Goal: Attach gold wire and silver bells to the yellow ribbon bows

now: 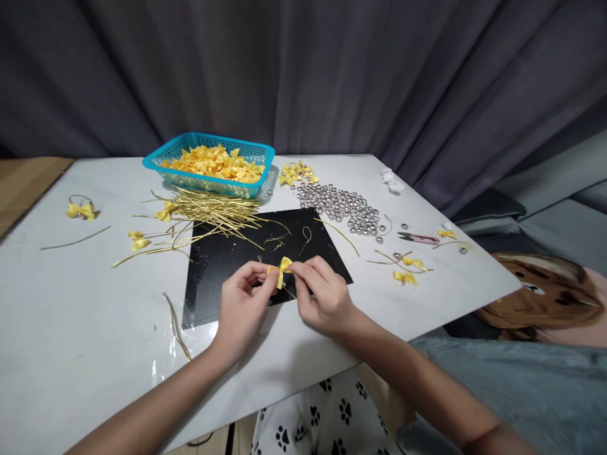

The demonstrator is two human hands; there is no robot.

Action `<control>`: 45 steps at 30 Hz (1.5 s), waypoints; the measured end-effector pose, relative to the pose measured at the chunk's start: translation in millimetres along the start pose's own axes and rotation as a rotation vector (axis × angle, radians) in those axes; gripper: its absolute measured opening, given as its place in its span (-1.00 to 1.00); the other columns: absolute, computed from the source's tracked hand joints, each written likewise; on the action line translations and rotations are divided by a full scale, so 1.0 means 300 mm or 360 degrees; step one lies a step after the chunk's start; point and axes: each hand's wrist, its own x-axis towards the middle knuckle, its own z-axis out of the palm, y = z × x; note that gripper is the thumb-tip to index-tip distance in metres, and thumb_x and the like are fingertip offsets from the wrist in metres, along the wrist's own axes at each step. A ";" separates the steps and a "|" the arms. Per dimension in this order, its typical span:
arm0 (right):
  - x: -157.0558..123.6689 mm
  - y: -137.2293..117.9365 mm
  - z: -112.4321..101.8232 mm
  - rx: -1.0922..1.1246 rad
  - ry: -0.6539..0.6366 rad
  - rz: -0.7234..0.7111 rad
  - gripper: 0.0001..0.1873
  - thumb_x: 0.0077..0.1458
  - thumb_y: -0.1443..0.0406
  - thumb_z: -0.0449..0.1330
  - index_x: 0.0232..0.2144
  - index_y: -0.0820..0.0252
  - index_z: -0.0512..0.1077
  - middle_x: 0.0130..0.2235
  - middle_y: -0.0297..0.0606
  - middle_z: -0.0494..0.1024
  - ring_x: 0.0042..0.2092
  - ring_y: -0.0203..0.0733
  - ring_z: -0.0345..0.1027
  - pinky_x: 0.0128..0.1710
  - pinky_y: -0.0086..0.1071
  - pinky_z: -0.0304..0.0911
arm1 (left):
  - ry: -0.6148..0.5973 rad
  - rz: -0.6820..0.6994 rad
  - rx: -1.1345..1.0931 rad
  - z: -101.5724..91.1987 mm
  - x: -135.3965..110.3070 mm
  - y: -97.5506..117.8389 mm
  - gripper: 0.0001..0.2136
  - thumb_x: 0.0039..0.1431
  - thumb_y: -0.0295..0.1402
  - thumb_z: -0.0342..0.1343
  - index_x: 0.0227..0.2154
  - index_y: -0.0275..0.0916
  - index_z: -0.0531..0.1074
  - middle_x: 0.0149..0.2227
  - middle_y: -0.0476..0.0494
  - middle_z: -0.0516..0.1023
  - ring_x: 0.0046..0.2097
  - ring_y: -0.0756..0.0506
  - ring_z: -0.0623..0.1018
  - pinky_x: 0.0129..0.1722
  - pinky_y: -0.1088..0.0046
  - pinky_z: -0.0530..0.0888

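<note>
Pinching a yellow bow (284, 264) just below the centre of the frame, the left hand (246, 294) has its thumb and fingertips clamped on the bow's left side. The right hand (325, 296) meets the bow's right edge with its fingertips; whether they are clamped on ribbon or wire there is too small to tell. A thin gold strand (290, 293) shows beneath the bow, between the hands. Both hands are over the lower part of a black mat (203, 284), which lies on a white table (118, 316). Gold wires (213, 212) lie in a loose heap at the mat's upper left, partly on it, just in front of a blue basket (156, 163) of yellow bows (213, 163) left of centre in the upper half. Right of the basket is a smaller bow pile (298, 174), with silver beads (339, 205) spread just below and to its right. Snips (420, 238) lie at the right of the frame, near a few bows with wires. At the left, a looped wire (81, 201) bears a bow. Grey curtains (227, 76) fill the top.
</note>
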 end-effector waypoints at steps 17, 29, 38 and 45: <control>-0.001 -0.002 0.000 -0.0034 -0.0027 0.0030 -0.78 0.14 0.49 -0.04 -0.26 0.32 0.40 -0.44 -0.23 0.35 -0.46 -0.34 0.26 -0.52 -0.53 0.26 | 0.0004 0.0010 -0.0001 0.000 0.000 0.000 -0.84 0.00 -0.27 0.19 -0.49 -0.28 0.44 -0.48 -0.03 0.49 -0.43 0.04 0.45 -0.44 0.57 0.43; -0.005 -0.002 0.000 -0.0204 -0.0119 -0.0048 -0.74 0.12 0.50 -0.04 -0.21 0.39 0.41 -0.50 -0.27 0.39 -0.54 -0.36 0.23 -0.61 -0.50 0.18 | 0.0030 -0.0014 -0.0022 0.001 0.000 -0.002 -0.84 -0.03 -0.27 0.21 -0.49 -0.29 0.46 -0.50 -0.03 0.50 -0.47 0.05 0.45 -0.44 0.56 0.43; -0.014 0.000 0.011 -0.0167 -0.0149 -0.0135 -0.78 0.11 0.50 -0.05 -0.29 0.37 0.39 -0.52 -0.27 0.47 -0.53 -0.34 0.32 -0.55 -0.47 0.26 | 0.0028 0.0379 0.0232 -0.007 -0.020 -0.008 -0.91 0.07 -0.34 0.15 -0.43 -0.24 0.47 -0.42 -0.04 0.56 -0.41 0.03 0.52 -0.40 0.57 0.47; -0.013 -0.007 0.016 -0.0085 0.0106 -0.0173 -0.79 0.09 0.50 0.02 -0.19 0.31 0.30 -0.49 -0.31 0.50 -0.54 -0.36 0.34 -0.59 -0.48 0.21 | 0.0115 0.0860 0.0544 -0.022 -0.044 -0.033 -0.93 0.07 -0.45 0.14 -0.36 -0.19 0.48 -0.40 -0.04 0.57 -0.40 0.02 0.52 -0.36 0.52 0.49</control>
